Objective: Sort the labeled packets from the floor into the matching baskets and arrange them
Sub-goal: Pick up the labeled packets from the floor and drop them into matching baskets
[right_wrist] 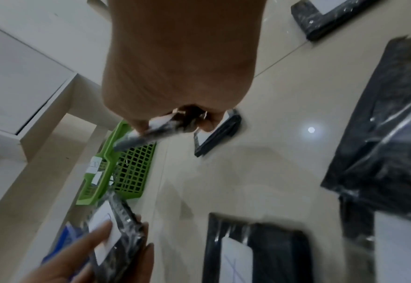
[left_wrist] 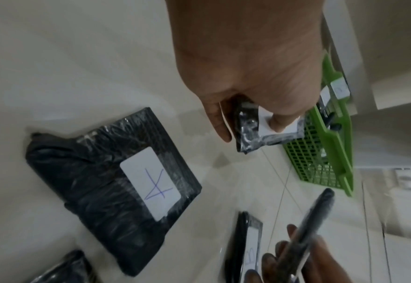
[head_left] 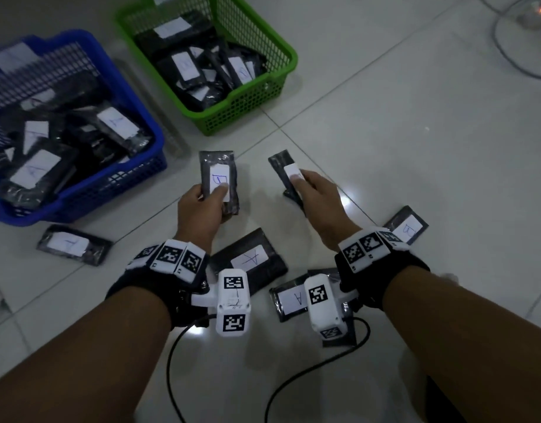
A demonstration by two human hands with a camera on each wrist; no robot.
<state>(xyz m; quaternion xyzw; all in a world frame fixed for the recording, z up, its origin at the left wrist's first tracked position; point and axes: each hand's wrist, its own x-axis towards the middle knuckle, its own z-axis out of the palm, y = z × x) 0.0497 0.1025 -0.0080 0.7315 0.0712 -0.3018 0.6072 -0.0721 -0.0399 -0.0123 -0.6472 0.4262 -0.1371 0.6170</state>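
My left hand [head_left: 212, 195] grips a black packet [head_left: 219, 178] whose white label reads B, thumb on the label; the left wrist view shows that packet [left_wrist: 250, 132] pinched above the floor. A second black packet [head_left: 283, 169] is held tilted in my right hand [head_left: 306, 184], thumb across its white label, so I cannot read its letter. Beyond the hands sit a green basket [head_left: 248, 102] holding several B packets and, to its left, a blue basket [head_left: 80, 193] with several A packets. Both hands hover over the tiles in front of the baskets.
Loose packets lie on the white tile floor: two marked A [head_left: 251, 261] [head_left: 289, 300] under my wrists, one marked B [head_left: 408, 228] at the right, another [head_left: 72, 244] by the blue basket. A grey cable [head_left: 507, 50] curls at far right.
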